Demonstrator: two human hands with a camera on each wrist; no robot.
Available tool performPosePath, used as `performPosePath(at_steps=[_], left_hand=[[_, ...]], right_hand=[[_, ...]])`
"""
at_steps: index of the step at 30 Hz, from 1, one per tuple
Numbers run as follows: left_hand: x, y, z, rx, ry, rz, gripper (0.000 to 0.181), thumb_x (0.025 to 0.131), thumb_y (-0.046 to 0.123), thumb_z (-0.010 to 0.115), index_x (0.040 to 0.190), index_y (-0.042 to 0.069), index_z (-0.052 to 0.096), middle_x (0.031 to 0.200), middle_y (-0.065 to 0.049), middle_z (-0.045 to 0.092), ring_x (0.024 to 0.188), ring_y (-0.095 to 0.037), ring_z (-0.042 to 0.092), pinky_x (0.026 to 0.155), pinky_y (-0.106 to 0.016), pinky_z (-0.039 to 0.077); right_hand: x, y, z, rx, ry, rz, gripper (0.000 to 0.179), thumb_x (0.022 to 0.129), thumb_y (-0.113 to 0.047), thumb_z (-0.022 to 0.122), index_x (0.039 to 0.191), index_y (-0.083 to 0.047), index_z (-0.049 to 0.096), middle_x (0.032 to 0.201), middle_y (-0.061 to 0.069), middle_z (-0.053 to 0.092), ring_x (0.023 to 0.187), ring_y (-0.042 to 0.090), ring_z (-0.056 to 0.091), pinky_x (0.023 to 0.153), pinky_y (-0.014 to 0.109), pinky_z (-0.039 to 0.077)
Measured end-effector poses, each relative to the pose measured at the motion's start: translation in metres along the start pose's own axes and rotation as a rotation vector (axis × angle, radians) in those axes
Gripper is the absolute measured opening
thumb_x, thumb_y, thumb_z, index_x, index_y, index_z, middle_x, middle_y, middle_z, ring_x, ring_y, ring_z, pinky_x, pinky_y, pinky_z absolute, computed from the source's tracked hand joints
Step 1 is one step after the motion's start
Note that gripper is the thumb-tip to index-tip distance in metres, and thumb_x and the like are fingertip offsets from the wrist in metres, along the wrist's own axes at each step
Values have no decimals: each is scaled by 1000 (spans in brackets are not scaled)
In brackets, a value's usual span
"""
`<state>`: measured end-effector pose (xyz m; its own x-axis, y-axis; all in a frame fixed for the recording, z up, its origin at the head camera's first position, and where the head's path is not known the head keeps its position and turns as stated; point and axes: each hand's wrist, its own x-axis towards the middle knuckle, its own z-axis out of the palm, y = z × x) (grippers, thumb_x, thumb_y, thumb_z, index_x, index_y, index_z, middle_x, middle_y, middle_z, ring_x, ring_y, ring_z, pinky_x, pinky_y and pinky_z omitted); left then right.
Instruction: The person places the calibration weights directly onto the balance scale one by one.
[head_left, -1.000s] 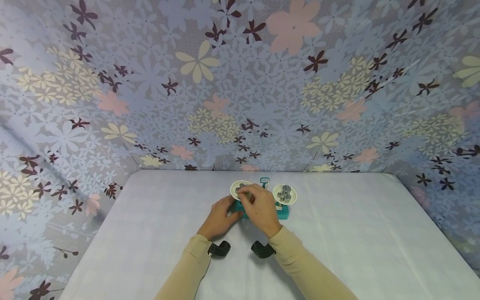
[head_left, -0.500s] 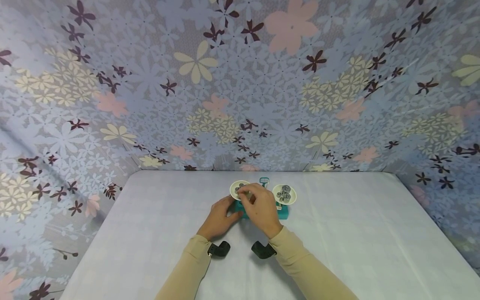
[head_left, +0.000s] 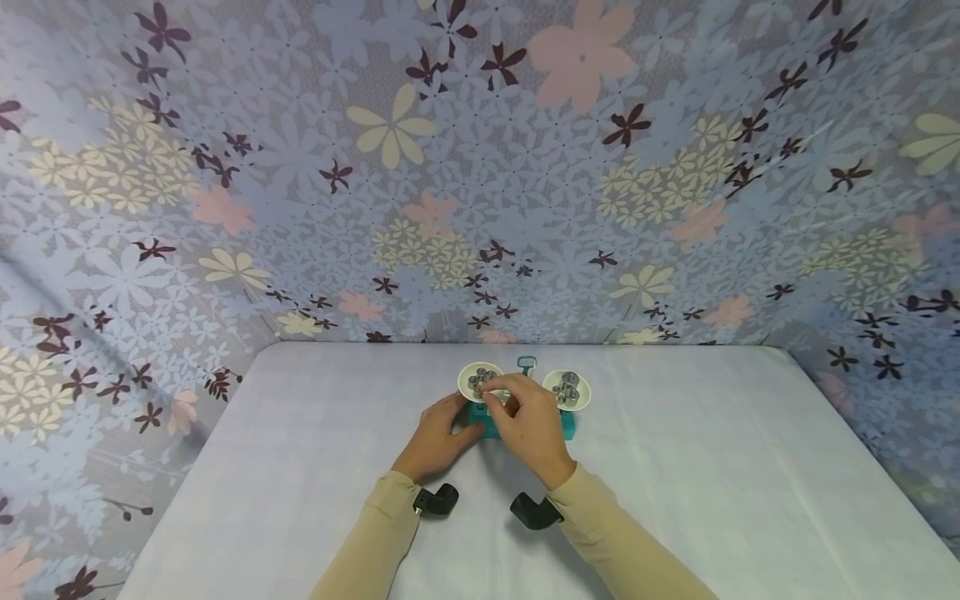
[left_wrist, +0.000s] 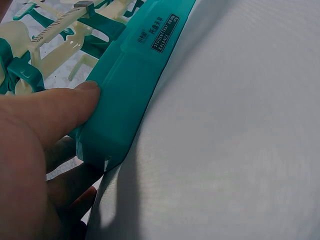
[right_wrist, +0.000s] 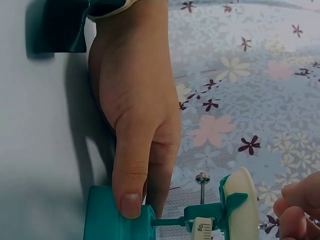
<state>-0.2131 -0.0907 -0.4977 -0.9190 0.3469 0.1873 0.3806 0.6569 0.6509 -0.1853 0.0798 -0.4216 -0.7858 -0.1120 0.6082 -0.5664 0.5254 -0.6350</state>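
A teal balance scale point(left_wrist: 120, 95) stands near the table's far edge, with a cream pan on each side. My left hand point(head_left: 437, 440) grips the left end of its base, thumb on the front face and fingers behind. Several silver metal weights point(head_left: 477, 380) sit in the left pan point(head_left: 464, 380). Over that pan's right side is my right hand point(head_left: 537, 430), thumb and index tips slightly apart and close to the weights, with nothing visible between them. In the right wrist view, right fingertips point(right_wrist: 300, 192) show just above the pan. More weights point(head_left: 567, 385) lie in the right pan point(head_left: 585, 399).
The pale tablecloth point(head_left: 712, 467) spreads out around the scale. Behind it rises a floral fabric backdrop point(head_left: 420, 208). A teal pointer frame point(head_left: 527, 363) stands up between the pans, and a beam with a printed scale point(left_wrist: 57, 30) runs across the front.
My right hand has drawn slightly right and its fingertips have parted from the weights, leaving more of them visible in the left pan. The left hand has kept its grip on the base.
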Motion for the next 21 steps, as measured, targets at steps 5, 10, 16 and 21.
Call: performPosePath(at_steps=[5,10,16,21], left_hand=[[-1,0,0,-1,1,9,64,91,44,53,142,9,36,143,-6,41,133,-24,34,109,-51,23],[0,0,0,6,-6,-4,66,91,44,54,143,9,35,143,-7,40,133,-23,33,110,-49,22],[1,-1,-2,19,-4,-18,68,90,44,56,142,6,36,142,-9,41,133,-23,34,111,-45,23],[1,-3,-9,-44,-39,-57,70,89,45,56,142,5,34,144,-10,39,133,-25,34,110,-42,26]], right_hand=[[-5,-1,-5,16,-11,-12,10,84,-12,68,94,-11,71,84,-4,63,46,3,40,41,21,38],[-10,4,-10,7,-30,0,10,85,-13,67,94,-14,71,78,-8,60,46,2,41,41,20,39],[-15,7,-18,-31,-46,20,11,83,-13,69,94,-16,71,74,-11,57,48,-1,40,43,21,39],[-20,12,-27,-58,-63,9,12,83,-14,70,95,-16,71,81,-10,61,49,0,40,44,20,39]])
